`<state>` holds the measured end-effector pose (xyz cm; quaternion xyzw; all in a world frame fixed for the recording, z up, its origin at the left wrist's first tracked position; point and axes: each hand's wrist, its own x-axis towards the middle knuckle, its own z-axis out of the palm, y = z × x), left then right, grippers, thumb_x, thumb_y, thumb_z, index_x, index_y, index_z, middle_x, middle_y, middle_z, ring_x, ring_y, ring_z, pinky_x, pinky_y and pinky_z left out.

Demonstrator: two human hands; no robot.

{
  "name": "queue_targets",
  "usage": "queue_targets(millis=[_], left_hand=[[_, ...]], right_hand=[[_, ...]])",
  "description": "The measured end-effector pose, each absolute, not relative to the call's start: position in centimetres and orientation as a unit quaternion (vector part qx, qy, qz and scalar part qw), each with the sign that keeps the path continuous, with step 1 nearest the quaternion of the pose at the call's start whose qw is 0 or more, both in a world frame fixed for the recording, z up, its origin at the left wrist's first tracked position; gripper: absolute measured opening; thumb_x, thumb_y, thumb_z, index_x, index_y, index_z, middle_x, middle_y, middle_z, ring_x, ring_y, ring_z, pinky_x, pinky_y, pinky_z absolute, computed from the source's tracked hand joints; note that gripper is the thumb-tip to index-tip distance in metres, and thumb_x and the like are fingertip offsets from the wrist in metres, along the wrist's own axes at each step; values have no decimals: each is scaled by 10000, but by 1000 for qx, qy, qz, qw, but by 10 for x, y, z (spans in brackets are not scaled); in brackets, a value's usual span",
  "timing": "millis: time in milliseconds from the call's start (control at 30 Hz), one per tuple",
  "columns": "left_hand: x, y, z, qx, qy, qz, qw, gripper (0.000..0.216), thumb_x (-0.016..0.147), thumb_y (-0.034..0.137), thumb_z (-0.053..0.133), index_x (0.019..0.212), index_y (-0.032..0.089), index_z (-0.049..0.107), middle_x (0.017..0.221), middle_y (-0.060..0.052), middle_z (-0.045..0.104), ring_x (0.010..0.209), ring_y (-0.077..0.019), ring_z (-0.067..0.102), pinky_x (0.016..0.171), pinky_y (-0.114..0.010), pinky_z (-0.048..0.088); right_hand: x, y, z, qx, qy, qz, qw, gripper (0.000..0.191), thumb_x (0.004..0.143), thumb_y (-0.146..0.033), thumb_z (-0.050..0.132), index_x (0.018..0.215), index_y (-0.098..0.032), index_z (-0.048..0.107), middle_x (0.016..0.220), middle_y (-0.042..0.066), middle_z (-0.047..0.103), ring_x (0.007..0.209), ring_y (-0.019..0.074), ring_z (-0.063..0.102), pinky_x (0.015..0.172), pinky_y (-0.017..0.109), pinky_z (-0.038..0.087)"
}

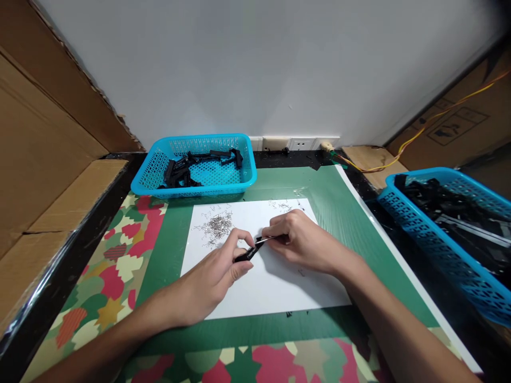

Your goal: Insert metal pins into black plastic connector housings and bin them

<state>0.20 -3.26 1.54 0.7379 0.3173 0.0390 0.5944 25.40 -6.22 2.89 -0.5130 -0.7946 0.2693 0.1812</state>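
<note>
My left hand (217, 274) is closed around a small, narrow black plastic part (245, 256), holding it tilted above the white sheet. From the right, my right hand (297, 236) pinches slim tweezers (265, 239), their silver tip touching or very near the part's upper end. The fingers hide much of both things. A pile of tiny bent wire springs (219, 225) lies on the sheet just beyond my left hand. A smaller scatter of such springs (282, 205) is behind my right hand.
A blue basket (195, 190) with black parts stands at the back left. Another blue basket (443, 234), fuller, is at the right. The white paper (239, 298) lies on a green mat (167, 276). Yellow wires (403, 146) run from a wall socket. Cardboard (51, 154) borders the left.
</note>
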Motion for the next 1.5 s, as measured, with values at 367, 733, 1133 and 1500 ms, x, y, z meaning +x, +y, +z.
queue_targets(millis=[367, 733, 1133, 1500], left_hand=[[2, -29, 18, 656, 329, 32, 678, 481, 1121, 442, 503, 1556, 295, 362, 947, 6, 584, 729, -146, 384, 652, -260, 351], [1, -26, 16, 626, 322, 45, 709, 580, 1112, 473, 548, 1636, 277, 395, 947, 18, 587, 661, -107, 347, 639, -278, 303], [-1, -26, 11, 662, 364, 40, 654, 767, 1041, 606, 622, 1686, 253, 404, 957, -26, 633, 762, -155, 458, 710, -290, 385], [4, -28, 9, 692, 312, 92, 644, 544, 1048, 474, 615, 1509, 185, 610, 721, 46, 476, 609, -118, 348, 568, -244, 246]], right_hand=[[258, -58, 22, -525, -783, 273, 189, 251, 955, -45, 596, 775, -164, 724, 693, -4, 608, 656, 130, 490, 651, 292, 305], [275, -56, 23, -586, -715, 274, 265, 197, 1022, -209, 639, 1022, -164, 831, 898, 47, 761, 715, 156, 599, 670, 280, 414], [272, -54, 15, -580, -715, 290, 262, 221, 1047, -228, 610, 1015, -178, 823, 959, 50, 798, 777, 171, 676, 695, 279, 461], [242, -24, 9, -662, -726, 127, 133, 352, 1070, -236, 529, 1352, -258, 739, 939, 78, 838, 794, 250, 755, 648, 287, 365]])
